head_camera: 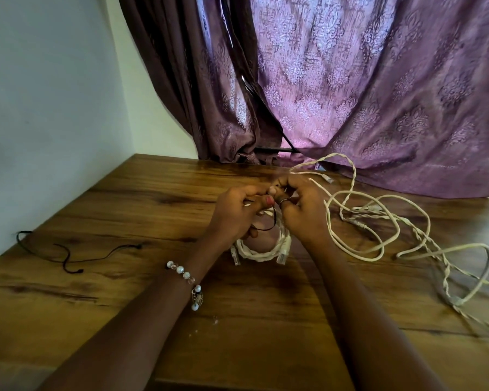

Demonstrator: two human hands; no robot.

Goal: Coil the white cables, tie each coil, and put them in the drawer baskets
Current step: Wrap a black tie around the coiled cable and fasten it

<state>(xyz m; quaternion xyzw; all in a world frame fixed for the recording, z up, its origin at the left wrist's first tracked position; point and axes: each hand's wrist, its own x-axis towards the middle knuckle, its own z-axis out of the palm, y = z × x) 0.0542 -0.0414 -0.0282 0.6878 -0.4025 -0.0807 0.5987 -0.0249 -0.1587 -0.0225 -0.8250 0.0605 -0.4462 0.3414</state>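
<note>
A wooden table (pixel 124 277) carries loose white cables (pixel 378 221) and black cords (pixel 68 255).

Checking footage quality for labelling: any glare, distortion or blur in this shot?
Head view: wide-angle bending curves the wall and table edges; backlight glows pink through the curtain; sheen on the far tabletop; left hand and right hand are slightly soft.

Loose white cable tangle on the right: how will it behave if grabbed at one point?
The loose white cables lie in limp, overlapping loops, so they're probably floppy and would trail. Loops cross, so likely to snag and drag neighbours. They look thin, probably light.
</note>
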